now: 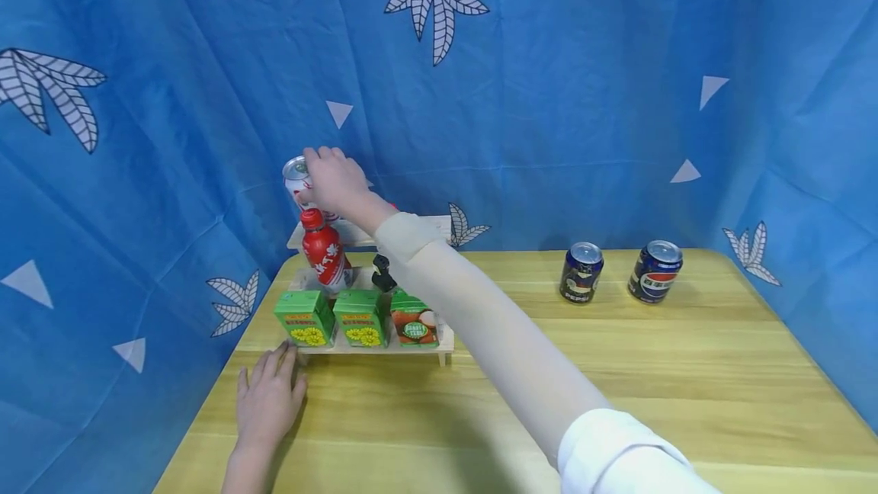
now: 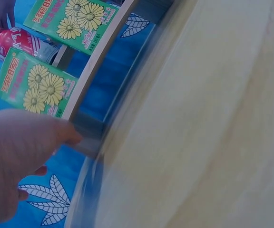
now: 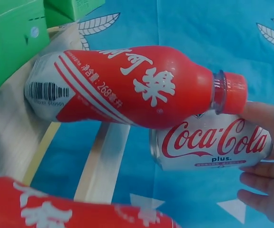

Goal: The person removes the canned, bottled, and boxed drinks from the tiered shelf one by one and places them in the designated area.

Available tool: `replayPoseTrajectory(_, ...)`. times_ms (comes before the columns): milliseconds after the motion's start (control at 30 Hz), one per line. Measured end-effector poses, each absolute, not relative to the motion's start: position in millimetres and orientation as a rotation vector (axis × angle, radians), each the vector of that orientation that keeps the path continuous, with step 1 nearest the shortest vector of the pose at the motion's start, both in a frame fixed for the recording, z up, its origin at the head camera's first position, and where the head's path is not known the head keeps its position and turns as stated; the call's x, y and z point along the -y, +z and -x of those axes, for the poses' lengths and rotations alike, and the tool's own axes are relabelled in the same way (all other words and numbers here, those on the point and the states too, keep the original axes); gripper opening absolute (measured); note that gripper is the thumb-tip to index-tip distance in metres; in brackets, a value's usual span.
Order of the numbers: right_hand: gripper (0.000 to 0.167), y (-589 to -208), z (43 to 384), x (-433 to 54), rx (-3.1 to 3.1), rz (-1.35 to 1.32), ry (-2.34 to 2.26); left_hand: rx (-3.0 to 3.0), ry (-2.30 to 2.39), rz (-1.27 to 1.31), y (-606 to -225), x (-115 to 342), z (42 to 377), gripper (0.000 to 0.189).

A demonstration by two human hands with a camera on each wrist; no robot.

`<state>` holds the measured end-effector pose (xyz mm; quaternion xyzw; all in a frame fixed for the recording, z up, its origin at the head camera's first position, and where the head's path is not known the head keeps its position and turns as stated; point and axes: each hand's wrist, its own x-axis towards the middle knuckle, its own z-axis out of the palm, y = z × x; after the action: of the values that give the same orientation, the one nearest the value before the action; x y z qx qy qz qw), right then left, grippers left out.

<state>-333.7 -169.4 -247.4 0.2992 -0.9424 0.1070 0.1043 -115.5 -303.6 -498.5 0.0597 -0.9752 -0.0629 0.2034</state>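
Observation:
In the head view my right hand (image 1: 338, 183) is at a white Coca-Cola can (image 1: 295, 180) above the rack's upper tier. The right wrist view shows its thumb and fingers (image 3: 258, 187) holding the can (image 3: 213, 142) at its top end. A red plastic cola bottle (image 1: 325, 250) stands on the tier below, in front of it. My left hand (image 1: 269, 395) touches the front left corner of the wooden rack (image 1: 405, 351) with its fingertips, just below a green drink carton (image 1: 305, 319); its fingers are extended. The can's base is hidden by the bottle.
Two more green cartons (image 1: 361, 319) line the rack's lowest tier. My right forearm covers part of the rack. A second red bottle (image 3: 56, 209) shows in the right wrist view. Two dark blue Pepsi cans (image 1: 581, 273) stand on the table's right side; blue cloth (image 1: 583, 97) hangs behind.

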Motion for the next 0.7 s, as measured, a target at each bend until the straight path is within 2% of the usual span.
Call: replayPoseTrajectory(700,0.084,-237,326,105,2.635,-0.893,0.429,2.712,-0.218,-0.192,-497,300,116,0.053)
